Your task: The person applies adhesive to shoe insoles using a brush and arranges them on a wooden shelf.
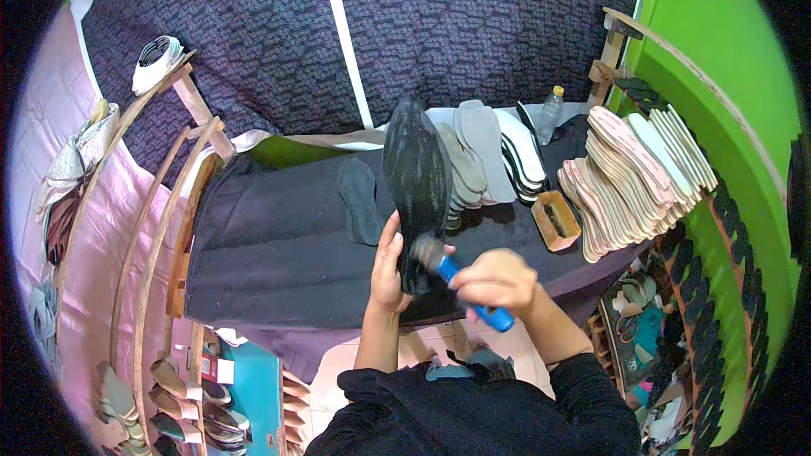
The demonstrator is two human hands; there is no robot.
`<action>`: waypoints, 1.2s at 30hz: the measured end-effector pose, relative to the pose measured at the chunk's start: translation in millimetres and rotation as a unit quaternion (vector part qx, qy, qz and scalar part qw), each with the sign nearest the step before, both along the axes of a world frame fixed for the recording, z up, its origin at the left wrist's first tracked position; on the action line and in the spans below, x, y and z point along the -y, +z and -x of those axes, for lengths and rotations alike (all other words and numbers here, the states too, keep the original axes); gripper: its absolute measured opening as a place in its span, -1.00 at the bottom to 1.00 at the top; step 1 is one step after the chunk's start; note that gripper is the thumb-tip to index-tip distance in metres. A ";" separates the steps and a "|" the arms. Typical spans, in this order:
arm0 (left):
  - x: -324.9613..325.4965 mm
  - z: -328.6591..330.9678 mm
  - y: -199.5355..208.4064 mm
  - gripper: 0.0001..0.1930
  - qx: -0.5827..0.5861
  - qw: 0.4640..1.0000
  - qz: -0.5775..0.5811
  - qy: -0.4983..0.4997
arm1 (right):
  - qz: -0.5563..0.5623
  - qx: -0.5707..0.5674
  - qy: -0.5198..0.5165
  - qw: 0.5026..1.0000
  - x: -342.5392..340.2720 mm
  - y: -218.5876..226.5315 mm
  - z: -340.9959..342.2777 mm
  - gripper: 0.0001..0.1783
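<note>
My left hand [389,274] grips a large black shoe sole [416,173] by its lower part and holds it upright above the table. A streaky sheen runs over the sole's face. Closed round the blue handle of a brush is my right hand [498,280]. The bristle end of the brush [446,267] is blurred and lies against or just in front of the sole's lower part; contact cannot be made out. Flat on the cloth, left of the held sole, rests a dark sole [360,201]. Grey soles [481,148] lie overlapped to its right.
Right of the grey soles are white soles [522,148], a small wooden box [556,221] and a plastic bottle [551,114]. Stacked pale insoles [625,186] fill the right end of the dark-covered table [270,245]. Wooden racks [139,203] stand left, with shoes [173,405] below.
</note>
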State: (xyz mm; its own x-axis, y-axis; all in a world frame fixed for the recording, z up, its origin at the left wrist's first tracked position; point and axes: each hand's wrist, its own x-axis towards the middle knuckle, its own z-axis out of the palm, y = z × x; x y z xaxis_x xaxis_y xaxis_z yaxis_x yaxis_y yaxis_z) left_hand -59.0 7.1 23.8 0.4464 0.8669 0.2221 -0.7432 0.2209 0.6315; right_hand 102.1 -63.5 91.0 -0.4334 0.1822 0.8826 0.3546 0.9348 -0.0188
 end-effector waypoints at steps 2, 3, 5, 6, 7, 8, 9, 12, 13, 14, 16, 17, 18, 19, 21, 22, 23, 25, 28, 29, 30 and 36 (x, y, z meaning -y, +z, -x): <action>-0.9 1.7 -0.6 -0.56 0.019 0.999 -0.016 -0.034 | 0.038 0.024 0.066 0.997 1.7 -10.3 9.8 -0.77; -0.4 3.0 -0.7 -0.55 0.013 0.999 -0.010 -0.029 | 0.042 0.037 0.058 0.997 2.8 -7.5 10.1 -0.82; 1.4 4.1 -3.8 -0.55 0.005 1.000 0.012 -0.014 | 0.024 -0.007 0.019 1.000 0.3 -0.2 3.2 -0.82; 1.4 4.6 -4.1 -0.55 0.005 1.000 0.012 -0.013 | 0.005 -0.050 -0.022 0.999 -1.8 3.7 -1.5 -0.81; 1.3 5.5 -4.0 -0.55 0.003 1.000 0.011 -0.004 | -0.001 -0.080 -0.057 0.995 -2.2 9.0 -4.8 -0.77; 1.5 6.4 -3.4 -0.55 0.002 1.000 0.010 0.006 | -0.021 -0.096 -0.094 0.991 -3.8 7.9 -7.0 -0.75; 2.0 6.3 0.1 -0.54 0.010 1.000 -0.012 -0.008 | -0.022 -0.082 -0.086 0.993 -3.1 8.8 -7.4 -0.77; -3.3 0.2 -7.3 -0.54 -0.007 0.998 0.017 0.056 | -0.002 -0.001 -0.004 1.000 -0.3 -0.3 -1.3 -0.80; 0.8 3.9 4.8 -0.54 0.010 1.000 -0.018 -0.012 | 0.033 0.005 0.050 0.998 2.4 -11.5 4.8 -0.83; -1.5 2.3 3.9 -0.54 0.010 1.000 -0.018 -0.015 | 0.060 0.039 0.093 0.993 4.1 -19.0 11.8 -0.84; -3.2 3.7 0.9 -0.54 0.006 1.000 -0.027 -0.005 | 0.069 0.089 0.094 0.989 11.1 -14.1 17.5 -0.84; -2.0 4.3 0.9 -0.55 0.021 0.999 -0.029 -0.009 | 0.069 0.065 0.092 0.991 8.3 -16.1 15.4 -0.84; -0.1 4.1 2.0 -0.55 0.021 0.999 -0.028 -0.010 | 0.057 0.013 0.086 0.995 3.5 -14.2 11.3 -0.83; 2.2 3.0 4.2 -0.55 0.027 1.000 -0.008 0.008 | 0.041 -0.001 0.043 0.998 2.4 -8.4 4.9 -0.81; 2.3 -1.5 6.0 -0.55 0.031 0.998 0.017 0.049 | 0.029 -0.031 -0.006 0.999 2.6 0.6 -0.7 -0.79; 1.7 -1.0 6.2 -0.55 0.032 0.998 0.016 0.049 | 0.028 -0.030 -0.007 0.999 2.1 -2.8 -0.7 -0.79; 1.3 0.8 6.1 -0.55 0.042 0.999 -0.001 0.025 | 0.038 -0.015 0.027 0.999 2.7 -10.5 0.4 -0.82; -1.0 2.0 5.7 -0.54 0.024 0.999 -0.026 0.016 | 0.052 0.008 0.088 0.995 8.2 -18.7 10.6 -0.86; -1.5 2.4 7.2 -0.54 0.014 0.999 -0.030 0.015 | 0.079 0.065 0.084 0.991 15.6 -14.0 11.4 -0.82; -1.0 2.3 5.8 -0.54 0.013 0.999 -0.033 0.013 | 0.071 0.032 0.077 0.994 11.4 -17.8 6.9 -0.83; 0.0 2.1 5.8 -0.54 0.012 0.999 -0.034 0.012 | 0.062 -0.002 0.068 0.996 5.9 -16.7 2.4 -0.84; 6.4 -7.0 8.5 -0.55 0.001 0.999 0.018 0.048 | -0.033 -0.003 -0.069 0.997 2.7 17.2 -15.5 -0.73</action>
